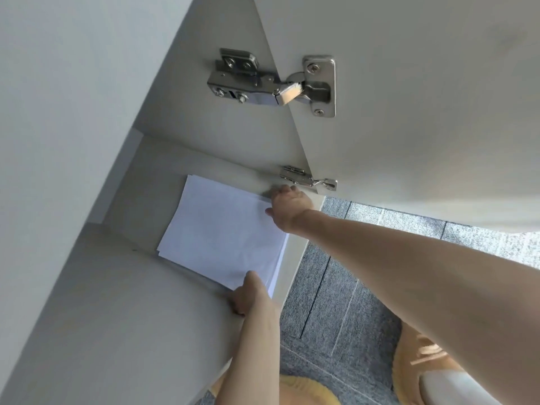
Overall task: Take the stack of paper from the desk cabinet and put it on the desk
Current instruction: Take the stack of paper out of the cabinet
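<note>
Both hands [289, 209] [248, 296] at paper stack [225, 229] edges.

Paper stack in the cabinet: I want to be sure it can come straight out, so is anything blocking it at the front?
Nothing visible does. The cabinet door is swung open and both hands, left hand and right hand, are already at the paper stack.

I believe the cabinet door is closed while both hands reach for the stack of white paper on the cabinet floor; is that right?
Not quite: the cabinet door is open, swung out on its hinges, as the head view shows. The rest holds: the left hand and the right hand are at opposite edges of the stack of white paper on the cabinet floor.
</note>
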A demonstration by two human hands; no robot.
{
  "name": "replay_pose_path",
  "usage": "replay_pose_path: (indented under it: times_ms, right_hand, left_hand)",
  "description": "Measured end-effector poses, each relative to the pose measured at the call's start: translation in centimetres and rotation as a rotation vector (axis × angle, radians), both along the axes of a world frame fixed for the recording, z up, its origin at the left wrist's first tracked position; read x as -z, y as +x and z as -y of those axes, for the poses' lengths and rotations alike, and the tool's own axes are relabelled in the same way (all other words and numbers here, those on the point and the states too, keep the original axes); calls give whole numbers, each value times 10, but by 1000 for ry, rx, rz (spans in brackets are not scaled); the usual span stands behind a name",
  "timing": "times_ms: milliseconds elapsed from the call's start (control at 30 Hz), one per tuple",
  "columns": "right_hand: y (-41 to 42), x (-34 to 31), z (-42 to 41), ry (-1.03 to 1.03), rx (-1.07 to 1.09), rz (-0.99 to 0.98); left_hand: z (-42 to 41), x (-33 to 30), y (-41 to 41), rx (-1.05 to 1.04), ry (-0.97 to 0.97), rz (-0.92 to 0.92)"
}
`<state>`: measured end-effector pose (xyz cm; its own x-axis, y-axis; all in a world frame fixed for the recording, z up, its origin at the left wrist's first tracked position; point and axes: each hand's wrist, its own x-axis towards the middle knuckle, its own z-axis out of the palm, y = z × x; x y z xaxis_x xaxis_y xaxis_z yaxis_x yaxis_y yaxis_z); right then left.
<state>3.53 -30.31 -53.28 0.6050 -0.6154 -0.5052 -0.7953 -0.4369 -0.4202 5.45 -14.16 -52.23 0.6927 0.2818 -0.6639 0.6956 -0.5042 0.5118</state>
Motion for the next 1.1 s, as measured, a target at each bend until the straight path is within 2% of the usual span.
replay_pose_path:
  times_ms: [233, 367, 500, 600, 667, 767, 933, 1000, 1100]
  right_hand:
    - [-5, 3, -4, -1, 56, -34]
    - [-18, 3, -6, 205, 144, 96]
    - [-53, 0, -1, 288, 202, 29]
    - [-85, -4, 4, 361, 210, -23]
    - [-107, -8, 6, 407, 170, -64]
    - [-134, -14, 5, 453, 83, -137]
    - [-167, -31, 3, 505, 75, -154]
    - [-179, -44, 0, 516, 90, -148]
    - [-195, -74, -8, 525, 114, -134]
  left_hand:
    - [-6, 20, -9, 98, 112, 41]
    - [-8, 22, -24, 118, 157, 99]
    - [-14, 12, -63, 177, 81, 96]
    - [-25, 9, -91, 145, 25, 8]
    - [-36, 10, -100, 55, -75, -62]
    - [-51, 11, -98, -47, -328, -200]
    - [-63, -13, -98, 88, -535, -450]
    - [-66, -32, -103, 127, -556, -466]
    - [-72, -62, -117, 204, -489, -428]
